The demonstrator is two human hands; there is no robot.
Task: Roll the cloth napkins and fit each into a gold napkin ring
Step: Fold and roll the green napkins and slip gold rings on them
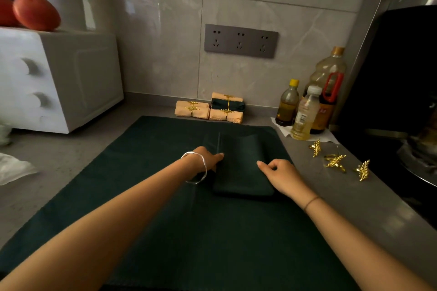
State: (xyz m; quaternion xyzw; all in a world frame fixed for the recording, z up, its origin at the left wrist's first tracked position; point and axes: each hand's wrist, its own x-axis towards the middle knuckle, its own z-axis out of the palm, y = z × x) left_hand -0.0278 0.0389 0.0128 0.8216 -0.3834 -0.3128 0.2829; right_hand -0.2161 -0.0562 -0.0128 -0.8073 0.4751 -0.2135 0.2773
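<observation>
Far left of the folded green napkin (pixel 241 170), a white oven (pixel 59 78) is standing on the tabletop (pixel 61 156). The left hand (pixel 208 158) is resting with straight fingers on the left edge of this napkin. Behind the napkin, ringed rolls (pixel 210 108) are lying by the wall. The right hand (pixel 281 175) is touching the napkin's right side with a straight forefinger and the other fingers curled; I cannot tell if it is pinching cloth. To the right of the napkin, three gold napkin rings (pixel 335 160) are lying.
</observation>
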